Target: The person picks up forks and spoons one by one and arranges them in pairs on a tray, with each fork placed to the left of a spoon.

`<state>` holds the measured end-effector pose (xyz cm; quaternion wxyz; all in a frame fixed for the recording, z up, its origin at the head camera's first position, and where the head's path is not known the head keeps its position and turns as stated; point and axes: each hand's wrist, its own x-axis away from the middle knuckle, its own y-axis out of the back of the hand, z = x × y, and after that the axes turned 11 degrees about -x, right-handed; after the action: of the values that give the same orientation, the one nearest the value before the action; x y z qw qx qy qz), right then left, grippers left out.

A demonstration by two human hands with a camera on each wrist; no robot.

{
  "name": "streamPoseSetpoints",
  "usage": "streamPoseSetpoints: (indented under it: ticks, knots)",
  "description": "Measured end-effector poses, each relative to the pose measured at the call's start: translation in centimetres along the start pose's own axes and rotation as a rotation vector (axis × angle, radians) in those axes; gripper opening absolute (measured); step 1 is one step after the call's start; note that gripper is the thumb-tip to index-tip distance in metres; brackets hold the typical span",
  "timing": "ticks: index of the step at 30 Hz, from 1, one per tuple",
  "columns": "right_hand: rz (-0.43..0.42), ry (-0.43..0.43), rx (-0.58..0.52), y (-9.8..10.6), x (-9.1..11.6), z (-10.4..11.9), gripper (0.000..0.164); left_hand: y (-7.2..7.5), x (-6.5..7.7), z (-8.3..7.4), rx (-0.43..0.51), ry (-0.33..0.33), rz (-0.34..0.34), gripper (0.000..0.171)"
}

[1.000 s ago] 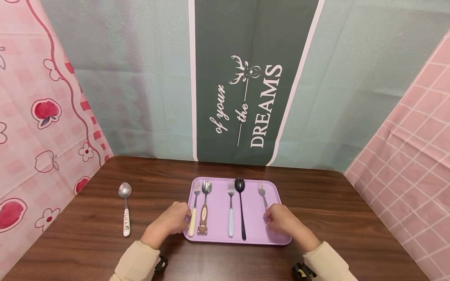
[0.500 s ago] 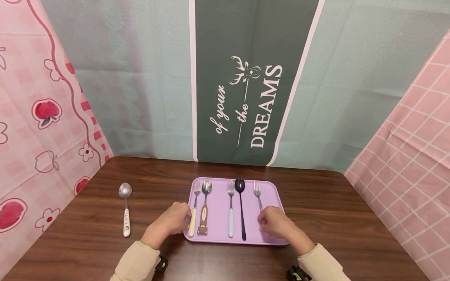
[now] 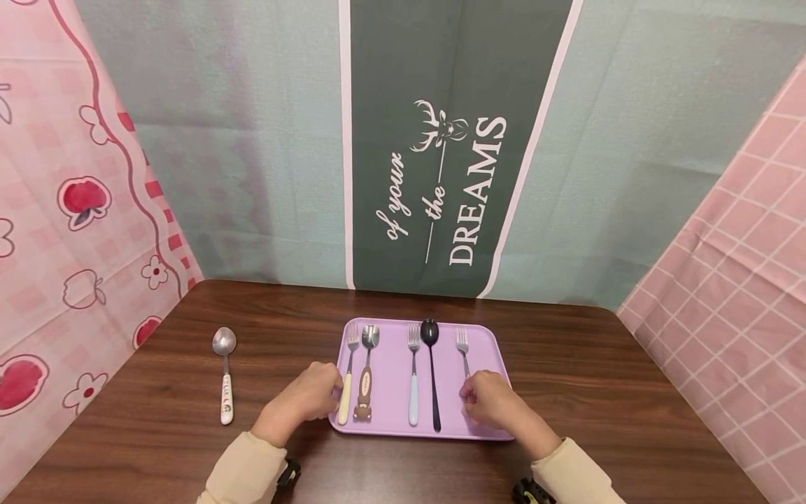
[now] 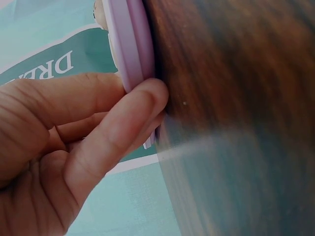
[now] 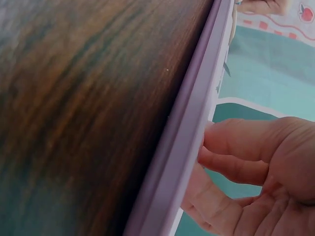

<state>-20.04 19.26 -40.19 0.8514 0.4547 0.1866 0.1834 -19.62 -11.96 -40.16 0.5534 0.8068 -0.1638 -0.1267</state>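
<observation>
A purple tray (image 3: 393, 428) lies on the table. My left hand (image 3: 317, 392) pinches its left rim; the left wrist view shows the thumb (image 4: 118, 128) and fingers on either side of the rim. My right hand (image 3: 494, 399) holds a fork (image 3: 462, 341) by its handle, low over the tray's right part; the hand hides most of that handle. Left on the tray lie a yellow-handled fork (image 3: 345, 399) and a brown bear-handled spoon (image 3: 364, 385). Near the middle are a blue-handled fork (image 3: 413, 399) and a long black spoon (image 3: 433, 378).
Apart from the tray, a white-handled spoon (image 3: 227, 392) lies on the wooden table (image 3: 585, 378) at the left. A grey-green cloth (image 3: 264, 175) hangs behind, with pink cloths (image 3: 743, 259) at both sides.
My right hand has moved left over the tray with the fork, which now stands straighter, then slightly back to the right. The left hand and the other cutlery have stayed in place.
</observation>
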Motion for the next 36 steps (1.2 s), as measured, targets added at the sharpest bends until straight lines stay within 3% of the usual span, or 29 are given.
streamPoseSetpoints:
  ticks: [15,23,31,36]
  knots:
    - [-0.019,-0.014,-0.014,0.1,0.3,-0.2,0.013,-0.1,-0.1,-0.1,-0.007,0.001,-0.006,0.025]
    - [-0.034,-0.016,-0.026,0.4,1.0,-0.5,0.008,0.6,0.4,-0.2,-0.031,-0.049,0.002,0.019]
    - [-0.076,-0.138,0.117,1.2,2.1,-0.1,0.014,1.1,0.6,-1.0,-0.071,-0.049,0.032,0.017]
    - [-0.059,-0.181,0.127,1.6,2.2,0.0,0.022,1.7,0.9,-0.5,-0.098,-0.042,0.012,0.013]
